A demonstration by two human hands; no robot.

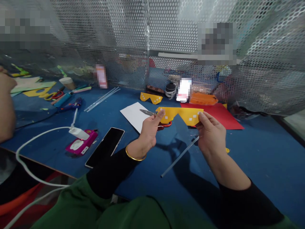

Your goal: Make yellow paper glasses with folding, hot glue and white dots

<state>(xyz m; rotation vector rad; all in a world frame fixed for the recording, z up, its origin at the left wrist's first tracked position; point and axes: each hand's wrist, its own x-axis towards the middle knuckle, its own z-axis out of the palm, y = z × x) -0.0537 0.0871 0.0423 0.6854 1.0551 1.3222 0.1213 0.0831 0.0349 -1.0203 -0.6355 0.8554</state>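
Between my two hands is a yellow paper cutout (179, 112), shaped like a pair of glasses, with small white squares stuck on it. My left hand (149, 128) pinches its left end, and my right hand (211, 131) pinches its right end. Behind my left fingers, scissors (148, 112) with red handles lie partly hidden over a white sheet (135, 115). A clear glue stick (178, 157) rests on the blue table below the cutout. Farther back lies a second yellow cutout (151, 98) of similar shape, also dotted with white squares.
Left of me are a dark phone (106, 147), a magenta power strip (83, 142) with a white cable, a glue gun (75, 105) and several glue sticks (102, 99). Red paper (228, 117) lies behind my right hand. A perforated metal screen (119, 41) borders the table; another person's arm (6, 105) is at far left.
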